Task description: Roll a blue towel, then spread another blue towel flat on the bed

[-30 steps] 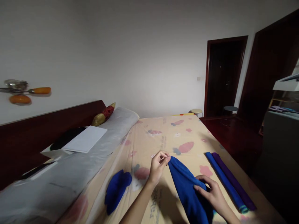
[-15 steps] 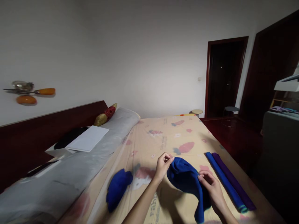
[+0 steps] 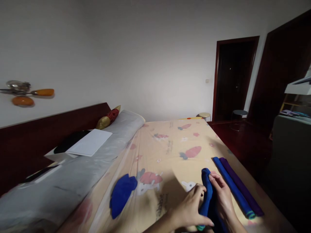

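Your left hand (image 3: 191, 210) and right hand (image 3: 222, 197) both press, fingers curled, on the blue cloth (image 3: 206, 191) rolled on the bed (image 3: 170, 145). Its long axis runs away from you, parallel and just left of the blue roll (image 3: 232, 184) and purple roll (image 3: 243, 186).

On the bed (image 3: 170, 142), the folded cloth (image 3: 206, 187) lies between the left hand (image 3: 191, 210) and right hand (image 3: 223, 197). Two rolled cloths (image 3: 236, 186) lie just right of them, touching each other. A crumpled cloth (image 3: 121, 194) lies well left; the pillow (image 3: 108, 118) sits behind it.
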`<state>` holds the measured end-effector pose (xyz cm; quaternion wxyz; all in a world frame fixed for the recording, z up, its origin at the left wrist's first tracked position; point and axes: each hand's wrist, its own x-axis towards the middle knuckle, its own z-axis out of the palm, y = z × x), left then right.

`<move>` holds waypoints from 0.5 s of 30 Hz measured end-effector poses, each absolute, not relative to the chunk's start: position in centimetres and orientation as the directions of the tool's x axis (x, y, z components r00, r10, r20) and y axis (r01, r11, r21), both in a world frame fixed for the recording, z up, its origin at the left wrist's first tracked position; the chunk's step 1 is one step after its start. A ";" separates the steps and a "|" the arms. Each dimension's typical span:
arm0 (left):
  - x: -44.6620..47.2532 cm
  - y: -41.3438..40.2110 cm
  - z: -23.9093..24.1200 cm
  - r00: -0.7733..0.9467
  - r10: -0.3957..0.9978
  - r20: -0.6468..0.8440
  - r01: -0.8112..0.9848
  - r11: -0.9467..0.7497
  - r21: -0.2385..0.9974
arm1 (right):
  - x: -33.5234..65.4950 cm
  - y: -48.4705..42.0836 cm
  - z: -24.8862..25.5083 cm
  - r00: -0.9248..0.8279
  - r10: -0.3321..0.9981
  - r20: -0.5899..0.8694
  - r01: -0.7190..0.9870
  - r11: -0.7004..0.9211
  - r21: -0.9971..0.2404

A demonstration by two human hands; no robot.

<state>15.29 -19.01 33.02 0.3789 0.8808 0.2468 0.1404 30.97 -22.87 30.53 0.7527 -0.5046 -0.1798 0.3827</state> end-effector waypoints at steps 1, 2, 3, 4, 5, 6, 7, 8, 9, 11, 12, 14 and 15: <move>15.5 -19.4 31.9 0.832 0.550 0.071 0.340 -0.608 0.717 | 31.0 -22.9 30.8 0.653 0.747 -0.128 -0.407 0.203 -0.891; 15.7 -19.6 30.8 0.823 0.562 0.084 0.356 -0.625 0.695 | 31.1 -23.0 31.0 0.660 0.739 -0.136 -0.413 0.205 -0.888; 15.9 -19.7 29.8 0.816 0.571 0.095 0.372 -0.642 0.670 | 31.2 -23.0 31.2 0.666 0.733 -0.140 -0.414 0.207 -0.886; 15.9 -19.7 29.0 0.810 0.577 0.106 0.383 -0.657 0.650 | 31.4 -23.1 31.4 0.668 0.731 -0.139 -0.413 0.209 -0.887; 15.9 -19.6 28.4 0.808 0.577 0.120 0.379 -0.665 0.643 | 31.4 -23.1 31.6 0.667 0.733 -0.134 -0.411 0.211 -0.887; 15.9 -19.5 28.1 0.804 0.579 0.137 0.364 -0.661 0.656 | 31.5 -23.2 31.8 0.659 0.741 -0.129 -0.414 0.213 -0.885; 16.0 -19.2 28.1 0.791 0.591 0.159 0.342 -0.643 0.685 | 31.4 -23.2 31.9 0.638 0.760 -0.127 -0.428 0.212 -0.879; 16.0 -19.0 28.2 0.764 0.619 0.183 0.320 -0.610 0.725 | 31.3 -23.3 32.0 0.602 0.788 -0.128 -0.453 0.205 -0.868; 16.1 -18.7 28.6 0.720 0.662 0.207 0.299 -0.565 0.769 | 31.1 -23.3 32.0 0.551 0.825 -0.126 -0.484 0.193 -0.854; 16.4 -18.0 29.5 0.595 0.765 0.246 0.250 -0.467 0.848 | 30.7 -23.3 31.6 0.431 0.897 -0.102 -0.544 0.168 -0.822; 16.5 -17.8 30.0 0.534 0.804 0.261 0.220 -0.430 0.876 | 30.5 -23.3 31.3 0.373 0.924 -0.086 -0.569 0.155 -0.808; 16.6 -17.3 30.8 0.450 0.847 0.284 0.157 -0.388 0.908 | 30.1 -23.3 30.6 0.280 0.958 -0.057 -0.601 0.128 -0.789; 16.6 -17.2 31.2 0.426 0.856 0.291 0.130 -0.376 0.917 | 29.9 -23.3 30.2 0.237 0.970 -0.047 -0.612 0.112 -0.783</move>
